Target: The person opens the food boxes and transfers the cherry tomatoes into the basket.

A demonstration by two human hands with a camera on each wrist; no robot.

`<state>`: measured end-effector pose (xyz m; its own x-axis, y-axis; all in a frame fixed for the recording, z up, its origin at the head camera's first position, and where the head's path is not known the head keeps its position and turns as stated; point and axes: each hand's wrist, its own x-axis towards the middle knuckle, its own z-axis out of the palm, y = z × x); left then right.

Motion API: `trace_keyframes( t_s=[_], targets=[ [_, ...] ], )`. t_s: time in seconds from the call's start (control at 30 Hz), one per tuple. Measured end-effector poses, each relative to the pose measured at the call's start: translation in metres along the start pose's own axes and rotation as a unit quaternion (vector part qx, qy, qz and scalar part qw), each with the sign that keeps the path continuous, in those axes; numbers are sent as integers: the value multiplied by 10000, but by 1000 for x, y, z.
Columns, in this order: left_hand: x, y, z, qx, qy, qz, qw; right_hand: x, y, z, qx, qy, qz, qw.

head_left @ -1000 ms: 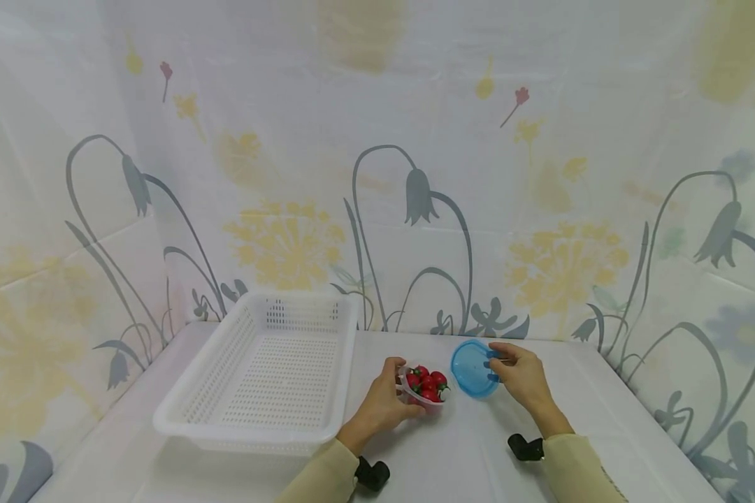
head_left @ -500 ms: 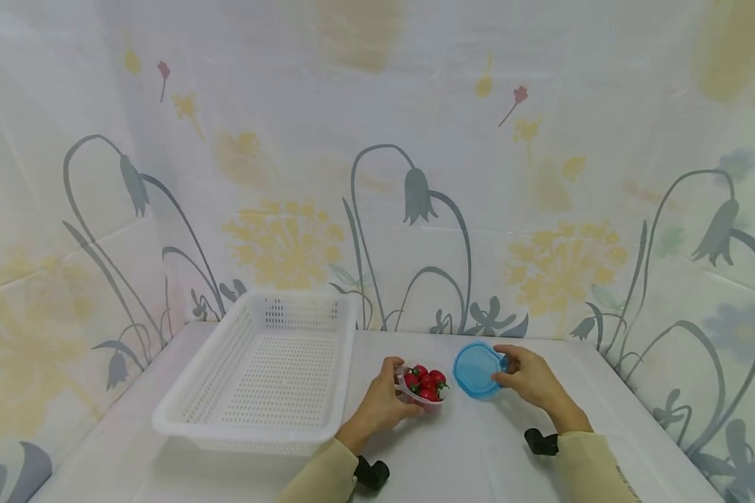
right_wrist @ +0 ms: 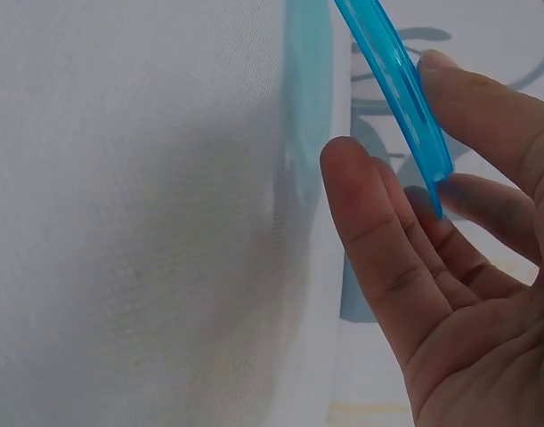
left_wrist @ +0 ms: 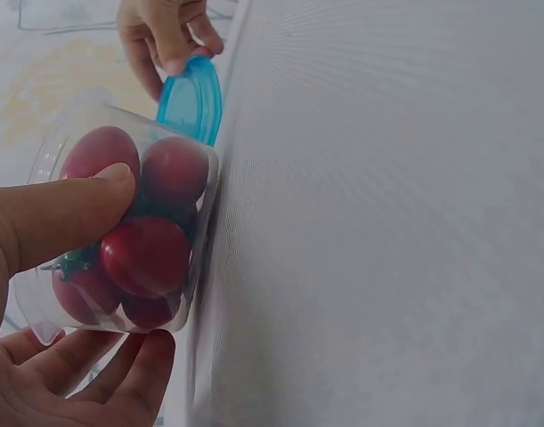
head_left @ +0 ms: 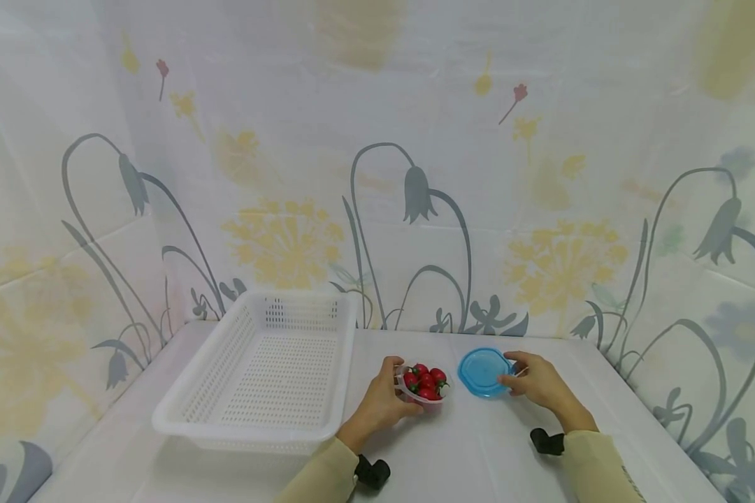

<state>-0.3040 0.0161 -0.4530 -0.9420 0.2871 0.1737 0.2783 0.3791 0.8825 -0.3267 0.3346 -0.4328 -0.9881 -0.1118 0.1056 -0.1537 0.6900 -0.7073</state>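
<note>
My left hand (head_left: 382,405) holds a small clear plastic container (left_wrist: 51,156) filled with red cherry tomatoes (head_left: 426,382). In the left wrist view, the thumb lies along one side of its wall and the other fingers support it from the opposite side. The container has no cover on it. To its right, my right hand (head_left: 543,388) pinches a round blue plastic lid (head_left: 480,372) by its right edge. In the right wrist view, the lid (right_wrist: 398,89) hangs tilted, a little apart from the white tabletop, with the thumb against one face.
A large white perforated basket (head_left: 252,436) stands on the table left of the left hand. Behind the white-covered table (head_left: 453,461) hangs a flower-printed sheet (head_left: 377,84). A black wrist camera (head_left: 372,475) sits below the left hand.
My right hand has drawn the lid slightly to the right and toward me, and its fingers have shifted to the lid's edge. The left hand and container stay nearly in place.
</note>
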Motion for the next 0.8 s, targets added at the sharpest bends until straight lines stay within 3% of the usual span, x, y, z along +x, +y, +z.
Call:
trace_keyframes(
  t_s=[0.37,0.8],
  targets=[
    [0,0,2,-140,-44,22,9999,-2,4,1,-330,-210,330,9987],
    [1,0,2,-44,4,-130,9999,-3,4,-1,-833,-341,321,9954]
  ],
)
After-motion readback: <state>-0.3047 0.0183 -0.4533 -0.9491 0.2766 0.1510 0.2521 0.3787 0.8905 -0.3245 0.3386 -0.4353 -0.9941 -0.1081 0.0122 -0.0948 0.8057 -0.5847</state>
